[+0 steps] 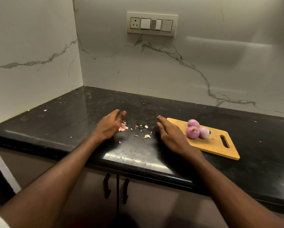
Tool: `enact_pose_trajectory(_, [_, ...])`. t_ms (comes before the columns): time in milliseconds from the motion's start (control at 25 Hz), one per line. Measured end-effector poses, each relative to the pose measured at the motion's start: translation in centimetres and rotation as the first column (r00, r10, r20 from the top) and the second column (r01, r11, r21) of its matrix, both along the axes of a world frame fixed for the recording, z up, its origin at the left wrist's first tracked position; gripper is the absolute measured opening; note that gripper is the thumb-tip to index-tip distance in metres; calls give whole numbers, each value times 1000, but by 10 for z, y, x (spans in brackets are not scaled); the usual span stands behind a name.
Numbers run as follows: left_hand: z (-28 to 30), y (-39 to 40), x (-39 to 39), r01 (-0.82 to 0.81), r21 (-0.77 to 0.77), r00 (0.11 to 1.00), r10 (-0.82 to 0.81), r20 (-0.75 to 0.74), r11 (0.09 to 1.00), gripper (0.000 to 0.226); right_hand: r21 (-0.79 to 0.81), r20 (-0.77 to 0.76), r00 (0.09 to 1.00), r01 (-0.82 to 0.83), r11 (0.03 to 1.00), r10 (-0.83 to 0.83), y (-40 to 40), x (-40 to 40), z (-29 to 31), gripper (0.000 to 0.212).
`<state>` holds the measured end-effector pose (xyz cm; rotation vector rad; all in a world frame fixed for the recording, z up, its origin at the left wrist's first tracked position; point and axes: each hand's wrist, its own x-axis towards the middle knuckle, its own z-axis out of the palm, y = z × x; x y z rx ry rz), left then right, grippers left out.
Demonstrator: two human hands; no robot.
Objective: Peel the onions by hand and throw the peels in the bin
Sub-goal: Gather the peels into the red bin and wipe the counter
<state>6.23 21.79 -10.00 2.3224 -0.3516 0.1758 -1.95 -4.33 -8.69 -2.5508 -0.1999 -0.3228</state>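
Fingers (161,120) straight, both hands flanking peel bits (138,129) on countertop (72,122)

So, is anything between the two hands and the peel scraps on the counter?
Nothing visible. The peel scraps lie on bare counter between the left hand and right hand; the left already touches some. No bin is in view.

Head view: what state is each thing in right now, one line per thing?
Onions: three, peeled, resting together on the board.
Cutting board: flat on the counter, right of the hands.
Peel scraps: scattered on the counter between the hands.
Left hand: open, on edge, touching the scraps.
Right hand: open, on edge, holding nothing.
Cupboard doors: closed.
Wall socket: nothing plugged in.
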Motion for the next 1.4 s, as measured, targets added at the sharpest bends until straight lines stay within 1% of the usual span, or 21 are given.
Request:
enact_pose_trajectory(80, [3, -1, -3, -10, -67, 1000, 8, -30, 998, 75, 55, -73, 997, -18, 998, 22, 19, 10, 1, 56])
enact_pose_trajectory(240, [4, 0, -7, -4, -143, 999, -2, -43, 990, 64, -164, -213, 973, 51, 985, -86, 61, 19, -6, 80])
enact_pose_trajectory(280, [4, 0, -6, -5, -159, 999, -2, -44, 987, 64, -127, -230, 972, 7, 992, -36, 70, 18, -7, 80])
enact_pose_trajectory(360, [2, 2, -3, -8, -190, 999, -3, -54, 982, 66, 81, -212, 974, -59, 995, 75, 80, 16, -5, 77])
enact_pose_trajectory(400, [1, 3, -1, -11, -198, 999, 1, -54, 980, 66, 159, -158, 985, -40, 986, 65, 80, 20, -2, 76])
enact_pose_trajectory(440, [1, 5, 1, -15, -208, 999, 4, -48, 978, 67, 163, -99, 995, 17, 987, -1, 77, 28, 0, 76])
enact_pose_trajectory(480, [-1, 6, 3, -19, -225, 999, 9, -46, 974, 69, 116, -73, 994, 87, 989, -79, 70, 40, 1, 77])
enact_pose_trajectory(560, [-3, 7, 5, -26, -253, 999, 14, -51, 967, 76, -25, -125, 971, 204, 979, -205, 61, 58, 1, 86])
enact_pose_trajectory(640, [-3, 7, 5, -21, -264, 999, 9, -45, 964, 77, -107, -205, 957, 187, 977, -206, 69, 65, -3, 92])
enact_pose_trajectory(680, [-1, 6, 3, -16, -267, 999, 5, -42, 964, 76, -86, -209, 969, 120, 989, -136, 78, 65, -3, 89])
enact_pose_trajectory(760, [3, 4, 1, -26, -263, 999, 20, -25, 964, 77, 172, -218, 974, -19, 985, 57, 94, 59, -2, 79])
enact_pose_trajectory(800, [5, 3, -1, -48, -257, 999, 43, -24, 965, 77, 319, -215, 969, -47, 947, 121, 97, 58, 0, 76])
enact_pose_trajectory(840, [6, 3, -2, -74, -249, 997, 69, -31, 966, 76, 377, -193, 974, -35, 926, 116, 97, 58, 4, 75])
enact_pose_trajectory(920, [8, 1, -6, -95, -193, 994, 83, -66, 977, 76, 266, -167, 986, 58, 962, -13, 94, 61, 4, 74])
enact_pose_trajectory(1000, [10, 0, -7, -74, -151, 992, 57, -112, 986, 84, 180, -226, 974, 44, 983, -2, 101, 58, 1, 74])
enact_pose_trajectory(1080, [11, 6, -7, -14, -188, 990, -13, -141, 982, 98, 349, -272, 942, -93, 932, 196, 113, 52, 0, 73])
enact_pose_trajectory(1120, [12, 9, -6, 1, -274, 986, -47, -163, 962, 98, 447, -241, 929, -152, 882, 282, 116, 53, -1, 71])
enact_pose_trajectory(1160, [11, 14, -5, 7, -409, 980, -88, -179, 913, 95, 498, -200, 933, -165, 851, 299, 116, 56, 1, 69])
enact_pose_trajectory(1240, [10, 25, -6, -73, -550, 979, -45, -198, 832, 97, 456, -151, 966, -122, 882, 212, 111, 70, 6, 74])
enact_pose_trajectory(1320, [10, 32, -7, -95, -444, 982, 9, -190, 891, 117, 327, -215, 963, -86, 941, 163, 109, 81, 8, 85])
enact_pose_trajectory(1400, [9, 31, -10, -59, -345, 967, -32, -251, 937, 124, 216, -288, 934, -150, 965, 210, 115, 84, 8, 87])
